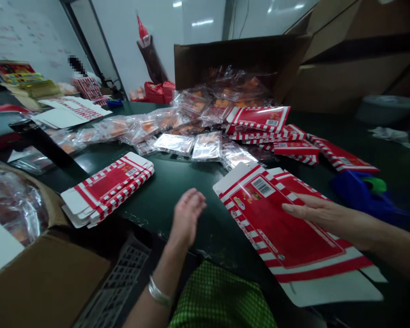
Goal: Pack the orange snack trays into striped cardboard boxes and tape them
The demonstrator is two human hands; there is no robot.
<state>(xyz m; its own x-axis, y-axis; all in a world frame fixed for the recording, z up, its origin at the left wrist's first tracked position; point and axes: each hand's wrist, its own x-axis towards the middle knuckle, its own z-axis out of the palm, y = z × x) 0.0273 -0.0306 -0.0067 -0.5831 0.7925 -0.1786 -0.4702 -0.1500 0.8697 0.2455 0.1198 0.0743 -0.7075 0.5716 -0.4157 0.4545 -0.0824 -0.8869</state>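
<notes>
A flat red-and-white carton [280, 232], perhaps with another beneath it, is gripped by the right hand [316, 210]; the left hand [187, 216] is held empty over the surface [164, 182], fingers loosely extended. Carton handling seems to be in hand; for opening it out, the left hand would need to be brought rightward. Beyond the right thumb a barcode [262, 187] is printed; no brand can be read.

Dim light, white glare on wall [177, 34]

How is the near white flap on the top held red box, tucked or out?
Out: the white flap extends past the printed panel.
</notes>
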